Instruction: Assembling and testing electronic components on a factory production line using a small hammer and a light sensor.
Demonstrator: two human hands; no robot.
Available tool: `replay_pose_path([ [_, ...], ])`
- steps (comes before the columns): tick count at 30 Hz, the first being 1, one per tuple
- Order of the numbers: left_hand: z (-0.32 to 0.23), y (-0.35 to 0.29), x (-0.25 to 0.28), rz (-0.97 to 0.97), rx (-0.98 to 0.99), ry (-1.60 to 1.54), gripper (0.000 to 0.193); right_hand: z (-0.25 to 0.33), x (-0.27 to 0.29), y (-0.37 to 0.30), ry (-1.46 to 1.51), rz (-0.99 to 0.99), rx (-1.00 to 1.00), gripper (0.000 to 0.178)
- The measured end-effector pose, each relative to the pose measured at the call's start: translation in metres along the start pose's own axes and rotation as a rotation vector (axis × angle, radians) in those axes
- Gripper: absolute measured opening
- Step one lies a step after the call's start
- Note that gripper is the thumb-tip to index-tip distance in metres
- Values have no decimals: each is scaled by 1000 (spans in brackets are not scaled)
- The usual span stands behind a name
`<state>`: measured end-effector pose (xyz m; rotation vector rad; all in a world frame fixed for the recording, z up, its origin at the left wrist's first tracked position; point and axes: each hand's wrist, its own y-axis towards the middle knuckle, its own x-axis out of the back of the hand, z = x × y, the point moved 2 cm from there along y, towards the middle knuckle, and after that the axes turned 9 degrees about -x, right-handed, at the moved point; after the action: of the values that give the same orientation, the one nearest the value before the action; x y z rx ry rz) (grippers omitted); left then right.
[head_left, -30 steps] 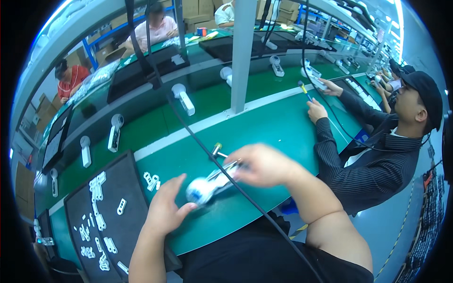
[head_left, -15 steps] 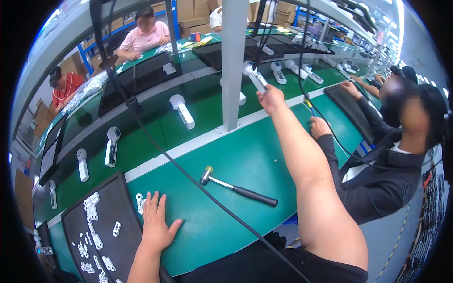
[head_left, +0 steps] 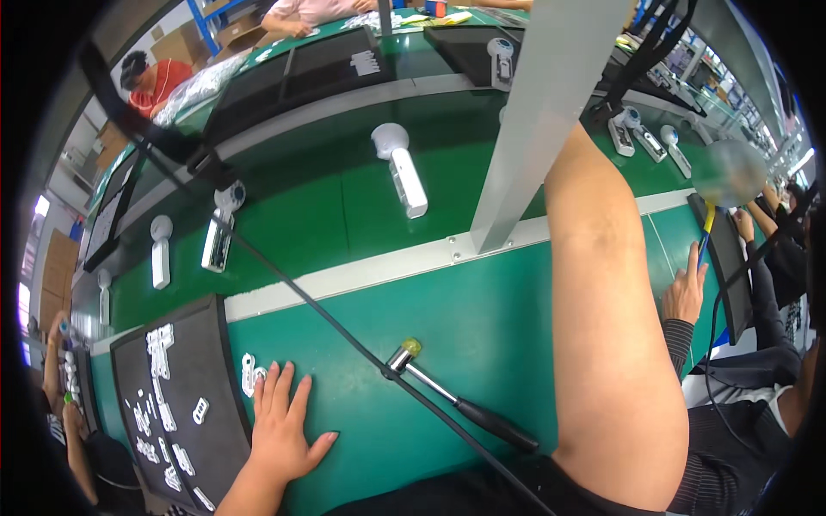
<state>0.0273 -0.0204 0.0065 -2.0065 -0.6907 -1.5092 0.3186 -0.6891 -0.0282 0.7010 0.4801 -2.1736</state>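
My left hand point(head_left: 282, 421) lies flat on the green bench, fingers stretched and spread, with its fingertips beside small white plastic parts point(head_left: 249, 376). My right arm point(head_left: 607, 258) reaches forward over the bench edge; the hand itself is hidden behind the grey metal post point(head_left: 542, 112). Just left of that post shows a white round-headed handheld device point(head_left: 501, 64) with its housing open; whether my right hand holds it is hidden. A small mallet point(head_left: 465, 408) with a yellow face and black handle rests between my arms.
More white devices point(head_left: 404, 181) lie spaced along the green conveyor point(head_left: 292, 198). At left is a black tray point(head_left: 215, 344) of white parts. A black cable point(head_left: 318, 305) crosses in front. A co-worker's hand point(head_left: 684, 297) holds a tool at right; other people sit across and far left.
The view has swung, shifting the scene. My right hand, earlier visible gripping a white device, is now behind the post. My left hand stays flat beside the small parts.
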Motion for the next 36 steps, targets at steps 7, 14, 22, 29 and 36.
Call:
replay_pose_path([
  [7,-3,2,-8,-33,-52,0,90,46,8,-56,-144,48,233,32],
  [14,15,-16,-15,-214,-195,-5,76,89,-46,-312,119,104,525,23],
  [22,-10,-85,119,-573,-347,-58,46,167,-84,-579,-615,1048,144,24],
  [29,-54,-173,208,-533,-800,-348,48,194,-136,-615,-633,1070,326,25],
  [36,-129,-155,234,-289,-1014,-9,61,259,-258,-595,-533,1263,1081,26],
])
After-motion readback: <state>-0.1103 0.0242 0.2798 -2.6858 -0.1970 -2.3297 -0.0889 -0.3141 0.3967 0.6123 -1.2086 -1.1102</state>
